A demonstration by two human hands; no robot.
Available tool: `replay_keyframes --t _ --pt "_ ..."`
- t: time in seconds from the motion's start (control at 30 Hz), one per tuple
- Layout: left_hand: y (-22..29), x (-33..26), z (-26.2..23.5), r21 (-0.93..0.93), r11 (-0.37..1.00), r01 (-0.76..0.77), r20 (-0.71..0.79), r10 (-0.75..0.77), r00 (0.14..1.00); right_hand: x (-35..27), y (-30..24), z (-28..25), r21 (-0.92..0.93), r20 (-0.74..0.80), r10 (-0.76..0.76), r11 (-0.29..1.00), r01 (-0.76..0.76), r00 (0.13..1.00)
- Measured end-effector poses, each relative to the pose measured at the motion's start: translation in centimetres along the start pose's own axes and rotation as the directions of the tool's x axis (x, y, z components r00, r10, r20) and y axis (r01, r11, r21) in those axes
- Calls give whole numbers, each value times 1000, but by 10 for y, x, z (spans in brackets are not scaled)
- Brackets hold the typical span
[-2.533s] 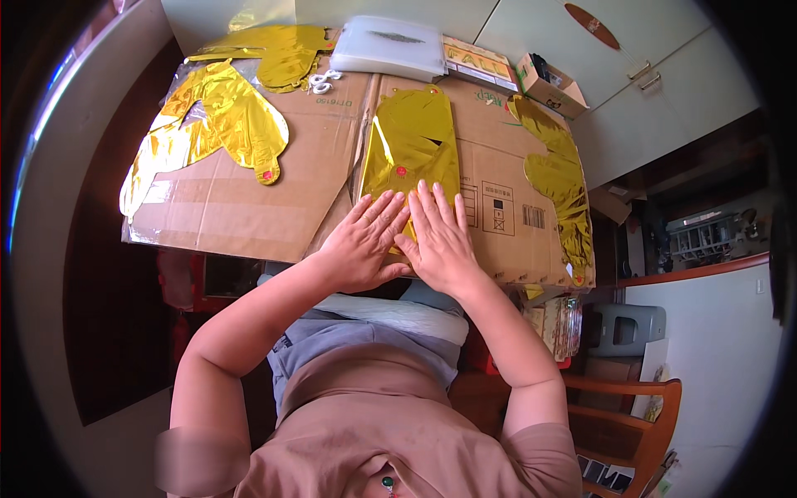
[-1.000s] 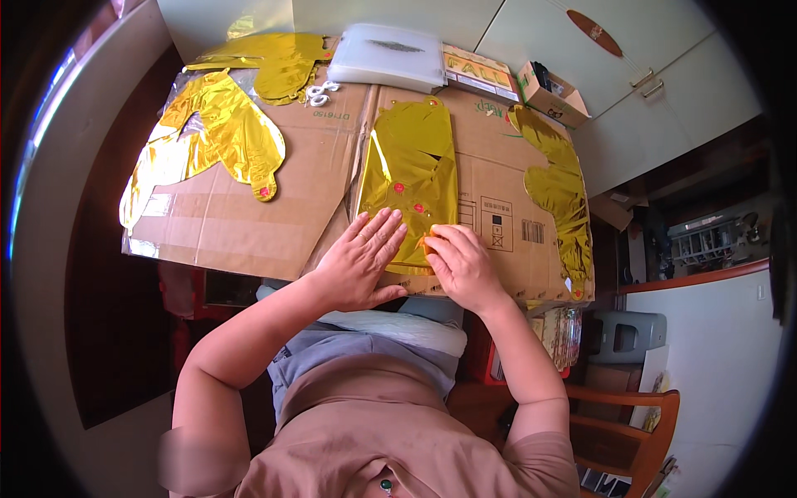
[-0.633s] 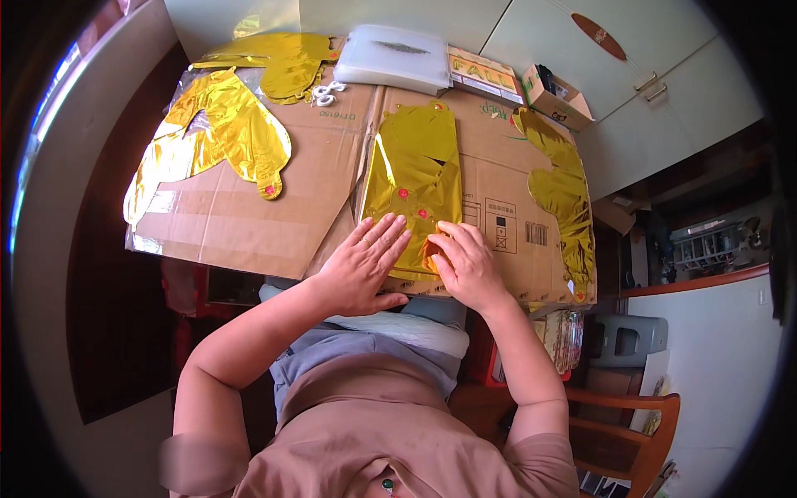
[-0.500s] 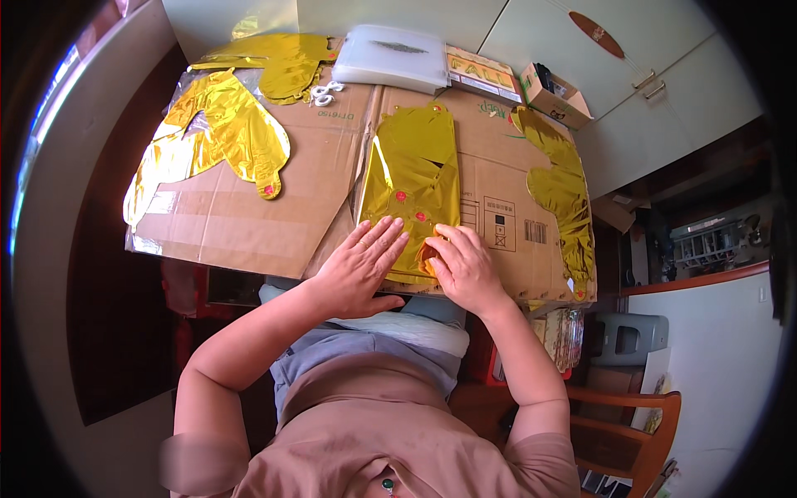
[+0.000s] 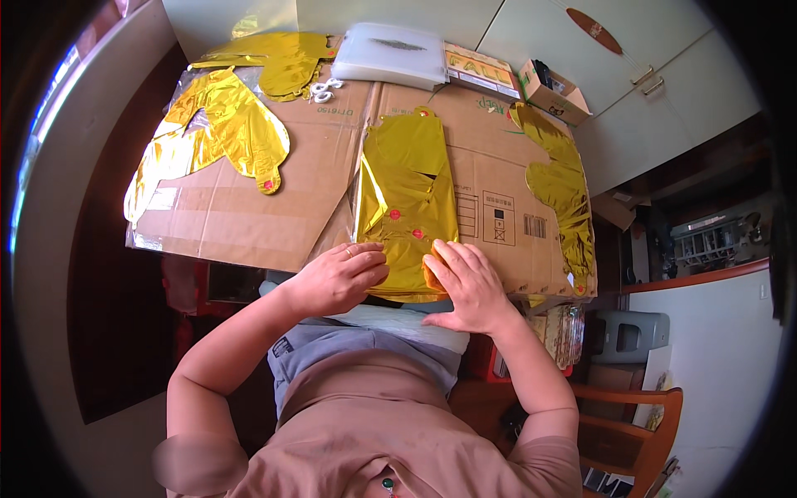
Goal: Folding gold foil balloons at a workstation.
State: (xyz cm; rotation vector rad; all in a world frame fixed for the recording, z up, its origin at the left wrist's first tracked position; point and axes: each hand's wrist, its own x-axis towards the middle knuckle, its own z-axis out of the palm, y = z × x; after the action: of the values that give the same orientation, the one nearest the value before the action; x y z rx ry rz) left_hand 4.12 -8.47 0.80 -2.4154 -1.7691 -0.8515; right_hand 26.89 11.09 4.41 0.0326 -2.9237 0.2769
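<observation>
A flat gold foil balloon [image 5: 407, 187] lies lengthwise in front of me on the cardboard, its lower end at the near edge. Two red round spots mark it a little beyond my hands. At its lower left edge, the fingers of my left hand [image 5: 336, 278] are curled in, seemingly pinching the foil; the fingertips are partly hidden. My right hand [image 5: 473, 286] rests at the lower right edge. Its fingers bend over a small crumpled orange piece [image 5: 432, 270], mostly covered, so I cannot tell whether it is cloth or folded foil.
More gold foil balloons lie at the left [image 5: 216, 124], far left [image 5: 290, 66] and right edge [image 5: 556, 191] of the cardboard [image 5: 307, 158]. Along the back stand a translucent plastic case [image 5: 390, 56], a flat printed box [image 5: 481, 70] and a small open carton [image 5: 556, 93]. White loops [image 5: 324, 90] lie nearby.
The middle balloon has slid a little toward me. My left hand, earlier stretched flat on it, has drawn back and curled at its edge. My right hand has spread its thumb outward.
</observation>
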Motion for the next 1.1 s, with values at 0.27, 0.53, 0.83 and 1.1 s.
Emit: replay_keyframes --t 0.27,0.53,0.83,1.1 --pt "0 1 -2 -51 998 -26 -73 22 997 -5 3 21 -138 -128 -65 989 47 990" --pt "2 7 -11 -63 998 -4 -119 -3 993 -1 3 19 -161 -201 -127 982 95 971" --pt "2 4 -4 -1 999 41 -175 -40 984 1 -3 6 -132 -125 -175 978 158 977" --pt "1 -5 -2 -65 991 117 -164 -126 978 3 3 -6 43 -131 -193 979 200 972"
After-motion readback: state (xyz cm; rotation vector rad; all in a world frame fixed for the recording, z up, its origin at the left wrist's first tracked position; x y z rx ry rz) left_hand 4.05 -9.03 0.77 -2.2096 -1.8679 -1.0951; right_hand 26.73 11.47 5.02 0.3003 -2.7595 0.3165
